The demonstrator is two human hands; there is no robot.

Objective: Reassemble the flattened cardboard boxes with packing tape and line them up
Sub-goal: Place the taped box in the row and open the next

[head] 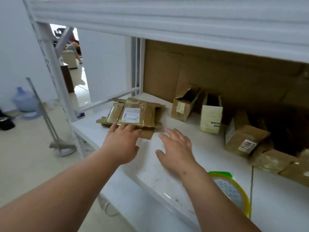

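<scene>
A stack of flattened cardboard boxes (133, 114) with a white label on top lies on the white shelf (209, 156), at its left end. My left hand (122, 143) reaches over the stack's near edge with straight fingers, fingertips at the cardboard. My right hand (176, 149) hovers open above the bare shelf, just right of the stack, holding nothing. A roll of packing tape (234, 191) with a green-yellow rim lies on the shelf by my right forearm, partly hidden by it. Assembled boxes stand to the right: a brown one (184, 106), a cream one (211, 118) and another brown one (242, 141).
A large cardboard sheet (217, 72) lines the back of the shelf. More brown boxes (280, 161) sit at the far right. An upper shelf board (167, 19) overhangs close above. White rack uprights (50, 67) stand at left, with a blue water jug (25, 101) on the floor.
</scene>
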